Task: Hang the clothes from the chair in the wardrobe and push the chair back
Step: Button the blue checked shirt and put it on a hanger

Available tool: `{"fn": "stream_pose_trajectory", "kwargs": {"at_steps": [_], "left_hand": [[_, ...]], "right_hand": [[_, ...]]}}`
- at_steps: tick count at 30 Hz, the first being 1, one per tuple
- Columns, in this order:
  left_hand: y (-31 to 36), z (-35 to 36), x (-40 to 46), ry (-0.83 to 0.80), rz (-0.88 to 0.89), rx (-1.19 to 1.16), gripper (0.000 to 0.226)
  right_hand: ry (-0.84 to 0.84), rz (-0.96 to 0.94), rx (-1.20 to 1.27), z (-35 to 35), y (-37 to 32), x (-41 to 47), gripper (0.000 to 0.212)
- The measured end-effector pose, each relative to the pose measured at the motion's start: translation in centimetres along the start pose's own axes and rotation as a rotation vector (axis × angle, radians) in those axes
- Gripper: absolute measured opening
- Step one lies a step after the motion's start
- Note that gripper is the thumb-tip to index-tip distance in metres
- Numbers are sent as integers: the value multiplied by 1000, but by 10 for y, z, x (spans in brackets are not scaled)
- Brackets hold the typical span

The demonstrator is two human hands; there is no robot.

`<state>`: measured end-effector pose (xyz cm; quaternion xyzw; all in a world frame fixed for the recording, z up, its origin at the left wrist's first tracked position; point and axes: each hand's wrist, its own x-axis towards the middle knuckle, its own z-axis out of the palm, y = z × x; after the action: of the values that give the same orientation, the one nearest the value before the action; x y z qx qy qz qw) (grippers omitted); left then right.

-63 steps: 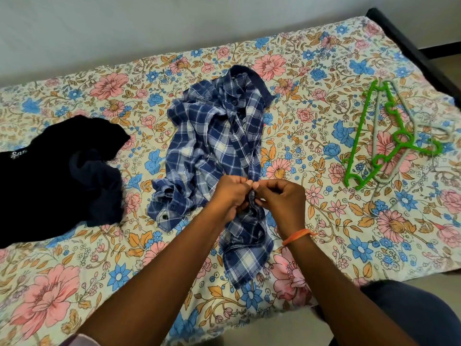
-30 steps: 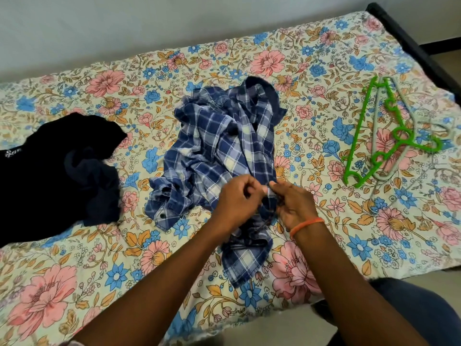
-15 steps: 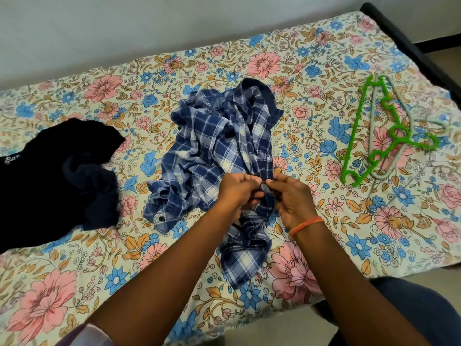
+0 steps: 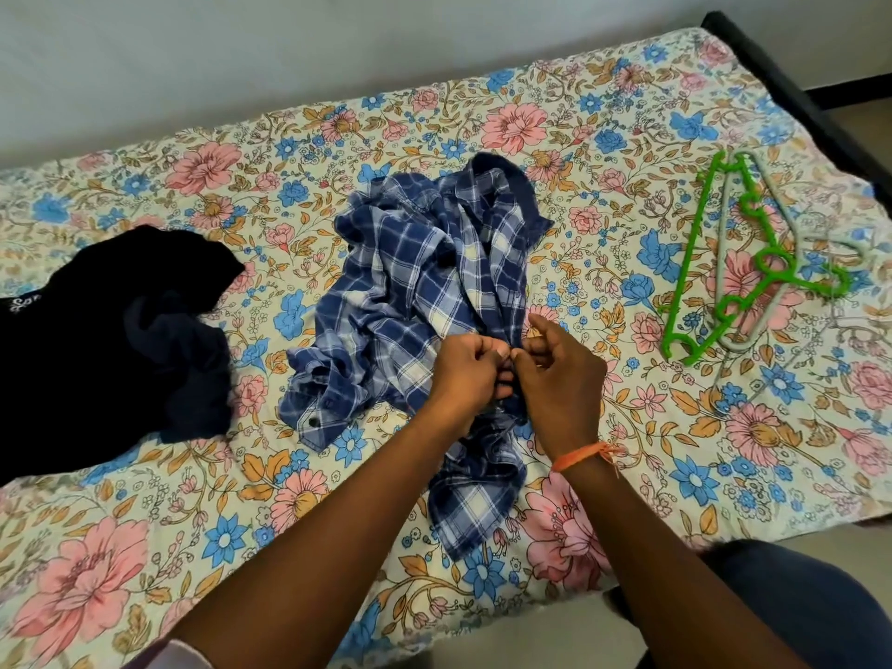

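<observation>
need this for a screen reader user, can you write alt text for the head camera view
Both hands, left hand and right hand, pinch the front of a crumpled blue plaid shirt lying on a floral bedsheet. Dark clothes sit in a heap to the left, and a green hanger lies over a grey hanger to the right.

Left hand (image 4: 466,374) and right hand (image 4: 560,374) cover the plaid shirt (image 4: 415,282) placket between them; far left, the black garment (image 4: 96,340) runs off-frame.
</observation>
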<state>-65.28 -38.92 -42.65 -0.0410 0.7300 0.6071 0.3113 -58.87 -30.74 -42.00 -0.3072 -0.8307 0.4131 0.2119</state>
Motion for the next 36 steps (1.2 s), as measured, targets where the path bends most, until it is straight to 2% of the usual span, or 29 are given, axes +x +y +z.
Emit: {"fn": "stream_pose_trajectory", "kwargs": {"at_steps": [4, 14, 20, 26, 31, 36], "left_hand": [[3, -5, 1, -39, 20, 20, 22], [8, -10, 2, 22, -31, -34, 15], [13, -11, 2, 28, -88, -25, 9], [17, -10, 0, -12, -85, -28, 16], [19, -9, 1, 11, -116, 38, 10], [10, -4, 2, 82, 96, 276, 27]], "right_hand": [[2, 91, 115, -1, -3, 2, 43], [-85, 244, 396, -2, -1, 6, 32], [-69, 185, 303, -2, 2, 6, 37], [-17, 108, 235, -1, 1, 2, 37], [-18, 125, 221, 1, 2, 3, 35], [26, 146, 170, 2, 3, 5, 43]]}}
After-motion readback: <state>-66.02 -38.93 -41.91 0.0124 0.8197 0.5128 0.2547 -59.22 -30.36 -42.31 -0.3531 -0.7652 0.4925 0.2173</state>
